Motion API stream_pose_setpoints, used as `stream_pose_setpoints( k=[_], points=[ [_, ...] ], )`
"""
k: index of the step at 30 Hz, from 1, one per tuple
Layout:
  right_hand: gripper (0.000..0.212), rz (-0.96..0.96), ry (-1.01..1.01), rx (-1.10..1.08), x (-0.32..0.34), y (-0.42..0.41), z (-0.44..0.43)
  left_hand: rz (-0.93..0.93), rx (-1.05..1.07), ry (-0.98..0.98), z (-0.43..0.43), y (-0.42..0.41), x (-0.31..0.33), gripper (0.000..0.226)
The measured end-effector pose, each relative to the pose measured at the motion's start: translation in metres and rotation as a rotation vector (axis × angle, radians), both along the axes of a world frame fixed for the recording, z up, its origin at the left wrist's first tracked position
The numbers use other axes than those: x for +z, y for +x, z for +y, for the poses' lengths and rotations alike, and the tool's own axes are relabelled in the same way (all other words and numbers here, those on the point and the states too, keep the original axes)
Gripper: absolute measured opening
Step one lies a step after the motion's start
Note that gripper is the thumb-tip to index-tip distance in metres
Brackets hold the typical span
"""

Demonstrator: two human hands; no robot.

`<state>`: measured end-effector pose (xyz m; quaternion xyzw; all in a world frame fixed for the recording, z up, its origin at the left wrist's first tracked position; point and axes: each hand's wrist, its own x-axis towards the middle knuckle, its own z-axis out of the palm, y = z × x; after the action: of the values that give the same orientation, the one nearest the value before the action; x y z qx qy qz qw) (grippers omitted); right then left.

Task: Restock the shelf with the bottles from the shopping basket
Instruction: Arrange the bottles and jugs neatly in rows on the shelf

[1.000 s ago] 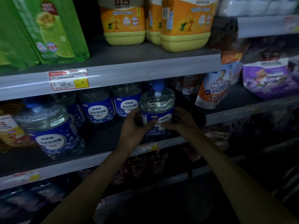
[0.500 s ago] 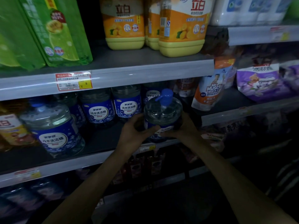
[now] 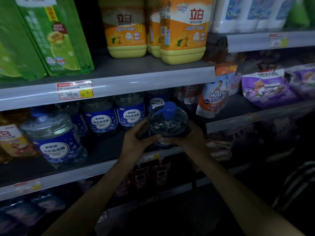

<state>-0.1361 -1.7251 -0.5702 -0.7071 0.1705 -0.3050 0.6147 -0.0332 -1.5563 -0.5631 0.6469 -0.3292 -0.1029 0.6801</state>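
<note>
A clear round bottle [image 3: 167, 122] with a blue pump cap and blue label is tilted toward me at the front edge of the middle shelf [image 3: 95, 151]. My left hand [image 3: 136, 139] grips its left side and my right hand [image 3: 190, 138] grips its right side and base. Several matching blue-label bottles [image 3: 100, 118] stand in a row behind it, and a larger-looking one [image 3: 54, 138] stands near the shelf front at left. The shopping basket is out of view.
Orange and yellow detergent jugs [image 3: 182, 31] and green refill packs [image 3: 56, 36] fill the upper shelf. A Mr Muscle pouch [image 3: 214, 97] and purple bags [image 3: 265, 86] sit to the right. Bare shelf floor lies left of my hands. Lower shelves are dark.
The bottle has tipped from upright toward me and come forward to the shelf edge, its label now facing down. Both hands kept their hold on it.
</note>
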Motion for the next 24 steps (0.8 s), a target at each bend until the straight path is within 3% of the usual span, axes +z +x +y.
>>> stream_pose_setpoints(
  k=[3,7,12,17,21,24],
  points=[
    [0.083,-0.048,0.026,-0.015,0.008,-0.003,0.003,0.001,-0.010,-0.045,-0.004,-0.005,0.005,0.065],
    [0.073,-0.058,0.004,-0.018,0.021,-0.020,0.008,0.017,-0.028,-0.081,-0.007,-0.013,0.012,0.059],
    [0.063,-0.059,0.121,0.037,0.025,-0.041,0.009,0.058,-0.054,-0.097,-0.013,-0.027,0.017,0.060],
    [0.058,0.025,0.297,0.005,0.019,-0.053,0.004,0.187,-0.008,-0.064,-0.029,-0.043,0.010,0.056],
    [0.073,0.130,0.414,-0.025,0.013,-0.058,-0.004,0.159,0.060,0.014,-0.042,-0.050,0.008,0.028],
    [0.062,0.175,0.421,-0.017,0.014,-0.068,-0.008,0.143,0.036,0.056,-0.051,-0.055,0.006,0.036]
  ],
)
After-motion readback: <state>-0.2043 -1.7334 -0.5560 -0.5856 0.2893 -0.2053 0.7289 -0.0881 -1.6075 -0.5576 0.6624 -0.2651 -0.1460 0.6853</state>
